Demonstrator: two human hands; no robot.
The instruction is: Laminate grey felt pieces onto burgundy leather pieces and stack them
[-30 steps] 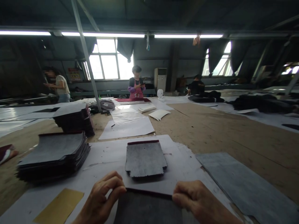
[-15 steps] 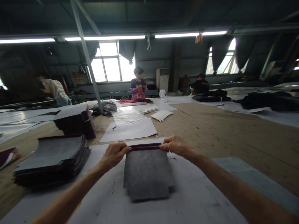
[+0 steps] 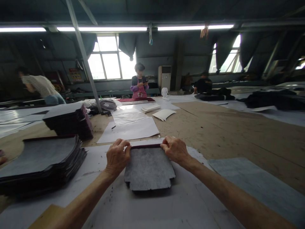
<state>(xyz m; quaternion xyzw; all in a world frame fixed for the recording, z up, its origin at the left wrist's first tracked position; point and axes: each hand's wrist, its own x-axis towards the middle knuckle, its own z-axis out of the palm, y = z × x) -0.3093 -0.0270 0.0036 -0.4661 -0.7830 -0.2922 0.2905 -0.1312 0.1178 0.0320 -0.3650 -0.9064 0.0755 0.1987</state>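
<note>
closest in, a yellow-brown sheet (image 3: 46, 217) lies partly under the left forearm, on white paper (image 3: 133, 211) spread over the bench (image 3: 214, 133). just beyond, the grey panel (image 3: 149, 168) has come down since a moment ago and now lies on the paper, notched edge toward the wearer; dark edges peek out beneath, so it seems to rest on at least one similar piece, roughly lined up. at its far edge, along the dark red strip (image 3: 145, 146), the left hand (image 3: 116, 157) has thumb and fingers pinched on one corner, and the right hand (image 3: 175, 151) is closed on the other. to the left sits a broad stack of grey pieces (image 3: 47, 156), to the right a flat blue-grey sheet (image 3: 257, 184). farther off stand a taller dark stack (image 3: 69, 121), more white sheets (image 3: 128, 130) and, across the bench, a person in a pink apron (image 3: 139, 87).
</note>
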